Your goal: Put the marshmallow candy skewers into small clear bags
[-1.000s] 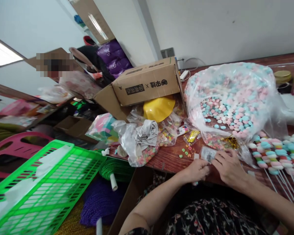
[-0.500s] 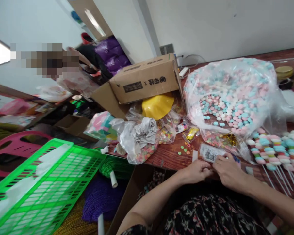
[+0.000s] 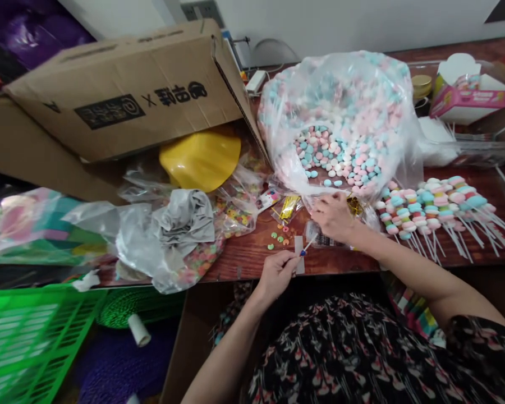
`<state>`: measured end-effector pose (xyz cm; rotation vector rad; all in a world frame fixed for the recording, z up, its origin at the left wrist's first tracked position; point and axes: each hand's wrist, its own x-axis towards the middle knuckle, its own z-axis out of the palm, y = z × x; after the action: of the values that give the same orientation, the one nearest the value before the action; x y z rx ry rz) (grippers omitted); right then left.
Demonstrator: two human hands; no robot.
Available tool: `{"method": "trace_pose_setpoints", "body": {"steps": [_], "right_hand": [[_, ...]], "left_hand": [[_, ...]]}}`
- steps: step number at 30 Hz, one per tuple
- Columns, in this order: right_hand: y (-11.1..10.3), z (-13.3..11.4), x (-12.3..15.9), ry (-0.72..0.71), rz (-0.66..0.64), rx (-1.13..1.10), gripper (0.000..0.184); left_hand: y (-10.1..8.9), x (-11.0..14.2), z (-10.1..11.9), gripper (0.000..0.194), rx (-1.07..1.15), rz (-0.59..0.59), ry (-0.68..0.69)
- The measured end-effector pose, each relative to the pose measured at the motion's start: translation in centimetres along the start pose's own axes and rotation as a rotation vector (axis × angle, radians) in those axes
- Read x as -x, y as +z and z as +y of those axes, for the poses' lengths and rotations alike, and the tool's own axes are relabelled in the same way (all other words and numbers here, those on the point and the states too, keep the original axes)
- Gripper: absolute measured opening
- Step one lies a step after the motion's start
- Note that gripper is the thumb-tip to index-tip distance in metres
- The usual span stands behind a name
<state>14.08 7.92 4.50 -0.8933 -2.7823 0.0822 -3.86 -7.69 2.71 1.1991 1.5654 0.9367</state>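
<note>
My left hand (image 3: 278, 274) pinches a thin white stick (image 3: 310, 244) at the table's front edge; a small dark blue piece shows on it by the fingertips. Fingers stretched, my right hand (image 3: 333, 217) is over the front edge of a big clear bag of pastel candies (image 3: 340, 90), above a clear packet with a dark label (image 3: 320, 234). Whether it touches the bag, I cannot tell. Between the hands lies a pale strip (image 3: 299, 247). Several small candy rings (image 3: 283, 235) lie loose to its left, below a packet of gold ties (image 3: 289, 207).
Candy skewers on white sticks (image 3: 435, 205) lie on the right. A cardboard box (image 3: 126, 101) stands at the left behind a yellow bowl-like thing (image 3: 202, 160) and a grey cloth (image 3: 185, 219). A green basket (image 3: 25, 336) is at lower left. A pink carton (image 3: 471, 104) stands back right.
My view has swung to the right and closer to the table. My hands, together before, have parted; the right has moved forward toward the candy bag. The white stick now shows in my left hand.
</note>
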Motion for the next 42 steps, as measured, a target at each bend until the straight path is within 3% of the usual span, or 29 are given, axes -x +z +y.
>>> {"method": "trace_pose_setpoints", "body": {"steps": [3, 5, 8, 11, 16, 21, 23, 26, 29, 32, 36, 39, 42], "right_hand": [[1.0, -0.5, -1.5, -0.116, -0.057, 0.087, 0.025], [1.4, -0.9, -2.1, -0.144, -0.082, 0.123, 0.024], [2.0, -1.1, -2.5, -0.157, -0.106, 0.138, 0.021], [2.7, -0.7, -2.6, -0.196, -0.051, 0.125, 0.018], [1.6, 0.1, -1.3, -0.18, 0.218, -0.032, 0.018], [-0.7, -2.0, 2.4, -0.094, 0.45, -0.321, 0.022], [-0.8, -3.1, 3.9, -0.103, 0.475, -0.337, 0.024], [-0.4, -3.5, 5.7, 0.011, 0.503, -0.373, 0.031], [-0.4, -2.4, 7.2, 0.133, 0.493, -0.489, 0.037], [-0.7, -1.0, 8.5, 0.155, 0.484, -0.535, 0.038], [-0.8, -0.4, 9.5, 0.152, 0.492, -0.567, 0.04], [-0.7, -0.7, 10.0, 0.194, 0.567, -0.608, 0.038], [-0.8, -1.5, 10.2, 0.348, 0.601, -0.724, 0.018]], "left_hand": [[-0.6, 0.3, 0.2, 0.03, 0.322, 0.099, -0.286], [-0.9, 0.4, 0.5, 0.032, 0.467, 0.167, -0.348], [-1.2, 0.3, 0.9, 0.033, 0.605, 0.22, -0.339], [-1.4, 0.2, 0.8, 0.031, 0.627, 0.211, -0.345], [-1.0, 0.0, 0.8, 0.029, 0.588, 0.179, -0.358], [1.2, -1.5, 2.4, 0.031, 0.554, 0.147, -0.359], [2.6, -2.4, 3.2, 0.029, 0.542, 0.098, -0.3], [4.7, -3.6, 4.3, 0.027, 0.507, 0.039, -0.21], [6.3, -4.3, 4.7, 0.025, 0.456, -0.054, -0.164], [7.7, -4.7, 4.8, 0.026, 0.435, -0.106, -0.141], [8.9, -5.0, 5.0, 0.027, 0.514, -0.115, -0.171], [9.0, -5.0, 5.3, 0.026, 0.538, -0.069, -0.208], [8.6, -4.9, 5.5, 0.025, 0.512, -0.004, -0.201]]}}
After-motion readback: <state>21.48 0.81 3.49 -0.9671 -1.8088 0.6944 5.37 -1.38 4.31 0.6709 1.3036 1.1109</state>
